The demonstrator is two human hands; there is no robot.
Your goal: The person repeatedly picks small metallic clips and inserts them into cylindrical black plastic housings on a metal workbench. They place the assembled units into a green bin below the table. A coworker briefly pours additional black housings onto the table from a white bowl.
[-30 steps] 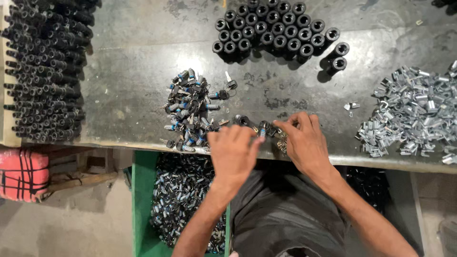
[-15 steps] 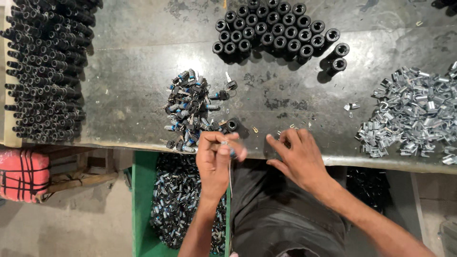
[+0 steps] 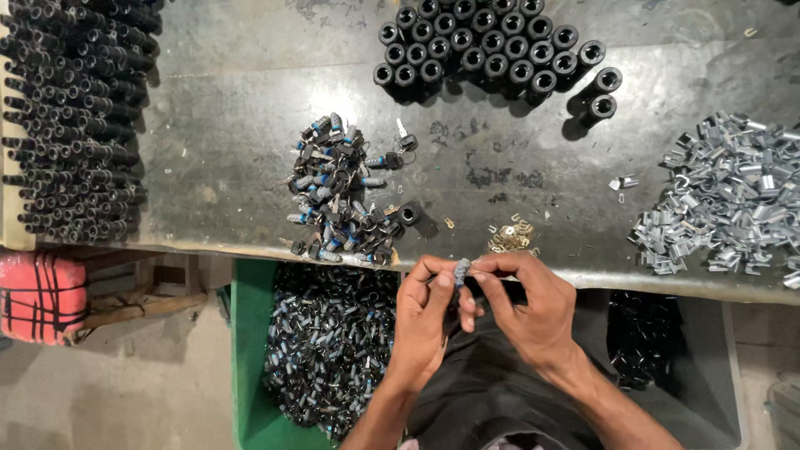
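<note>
My left hand and my right hand meet just below the front edge of the dark metal table. Both pinch one small grey-blue and black part between their fingertips. Just above them on the table lie a few small brass pieces and a single black cylinder. A heap of small black and blue parts lies to the upper left of my hands.
Upright black cylinders are grouped at the back. Black tubes are stacked at the left. Silver metal clips are heaped at the right. A green bin under the table holds many black-blue parts; a red bundle sits at left.
Both hands have drawn back from the table edge toward my body and come together on the small part. One second ago they rested at the edge among the parts.
</note>
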